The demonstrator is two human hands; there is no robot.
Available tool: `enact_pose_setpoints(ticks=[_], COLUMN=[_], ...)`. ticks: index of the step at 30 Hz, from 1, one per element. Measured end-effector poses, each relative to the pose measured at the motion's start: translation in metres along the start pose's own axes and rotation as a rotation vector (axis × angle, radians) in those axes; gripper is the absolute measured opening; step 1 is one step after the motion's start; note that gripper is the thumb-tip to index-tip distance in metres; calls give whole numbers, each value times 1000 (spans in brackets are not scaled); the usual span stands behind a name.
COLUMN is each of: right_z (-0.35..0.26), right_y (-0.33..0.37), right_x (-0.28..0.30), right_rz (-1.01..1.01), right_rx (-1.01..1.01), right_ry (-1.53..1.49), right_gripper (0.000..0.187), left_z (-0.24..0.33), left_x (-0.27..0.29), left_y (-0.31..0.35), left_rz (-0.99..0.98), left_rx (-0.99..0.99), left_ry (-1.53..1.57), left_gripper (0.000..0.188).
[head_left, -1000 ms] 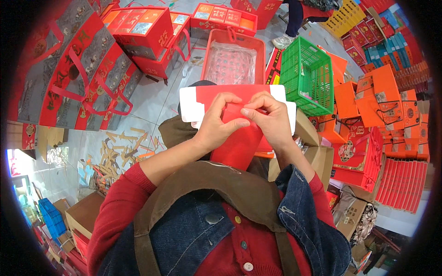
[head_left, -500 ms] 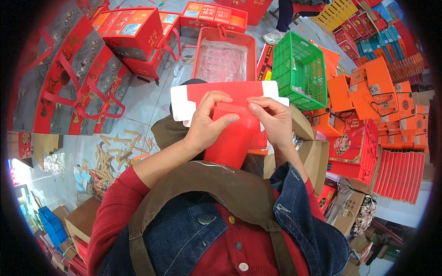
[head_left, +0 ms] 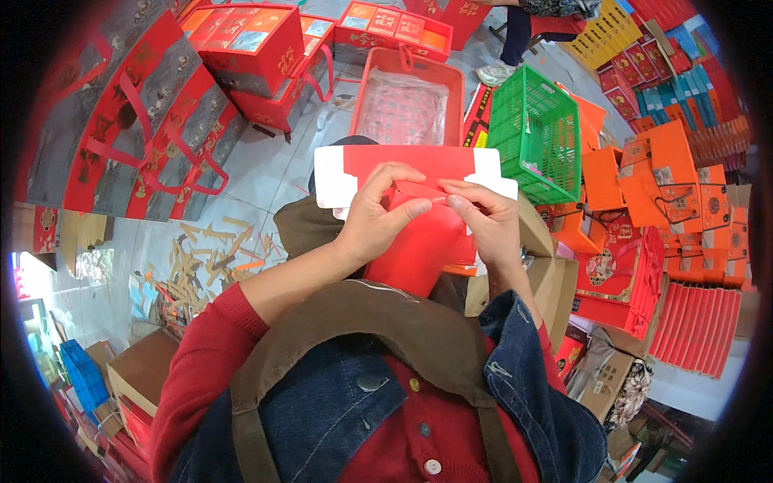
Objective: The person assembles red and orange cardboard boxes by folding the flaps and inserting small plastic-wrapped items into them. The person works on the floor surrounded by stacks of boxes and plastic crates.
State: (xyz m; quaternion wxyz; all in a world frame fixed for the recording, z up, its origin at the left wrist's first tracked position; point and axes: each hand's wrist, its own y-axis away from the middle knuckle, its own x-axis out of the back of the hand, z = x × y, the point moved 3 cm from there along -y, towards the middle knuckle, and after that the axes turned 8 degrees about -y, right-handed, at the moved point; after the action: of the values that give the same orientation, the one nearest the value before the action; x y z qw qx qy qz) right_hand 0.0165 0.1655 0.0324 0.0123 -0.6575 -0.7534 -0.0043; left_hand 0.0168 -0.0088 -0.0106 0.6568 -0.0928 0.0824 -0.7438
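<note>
On my lap, a glossy red paper box (head_left: 415, 253) is held between my two hands, its folded end up by my fingertips. My left hand (head_left: 378, 211) curls round its left side, thumb on the near face and fingers across the top edge. With thumb and forefinger, my right hand (head_left: 489, 221) pinches the right end of that edge. Under and beyond the hands lies a flat red card sheet with white end flaps (head_left: 336, 179). My palms hide part of the box's sides.
Ahead stands a red plastic crate (head_left: 455, 105) with clear film inside, beside a green basket (head_left: 535, 133). Gift bags (head_left: 153, 153) fill the left, orange boxes (head_left: 656, 177) the right. Cardboard scraps (head_left: 213, 262) litter the floor. Another person's shoe (head_left: 496, 73) shows beyond.
The whole view has shifted slightly. My right thumb and forefinger have moved a little toward me along the box's folded edge, and the box tilts a bit more. Both hands keep their hold.
</note>
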Motion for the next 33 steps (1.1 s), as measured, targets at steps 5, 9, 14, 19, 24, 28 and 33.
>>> enact_pose_setpoints(ticks=[5,9,14,19,24,28,33], right_z=[-18,-32,-30,-23,-25,-27,-21], right_y=[-14,-21,-21,-24,-24,-24,-23], right_x=[6,-10,-15,-22,-18,-15,-19], right_rz=[-173,-218,-222,-206,-305,-330,-280], right_rx=[-11,220,217,95,73,55,271], right_ry=[192,319,266,186,134,158,194], right_gripper=[13,14,13,10,9,12,24], left_z=[5,16,28,24,27,26,24], left_x=[-1,-3,-2,-5,-4,1,3], left_y=[0,0,4,7,8,7,4], left_rz=[-38,-55,-101,-148,-109,-74,-31], left_rx=[165,8,-13,-85,-48,10,73], left_ry=[64,-122,-246,-246,-148,-49,-42], left_gripper=[28,44,68,73,56,33,23])
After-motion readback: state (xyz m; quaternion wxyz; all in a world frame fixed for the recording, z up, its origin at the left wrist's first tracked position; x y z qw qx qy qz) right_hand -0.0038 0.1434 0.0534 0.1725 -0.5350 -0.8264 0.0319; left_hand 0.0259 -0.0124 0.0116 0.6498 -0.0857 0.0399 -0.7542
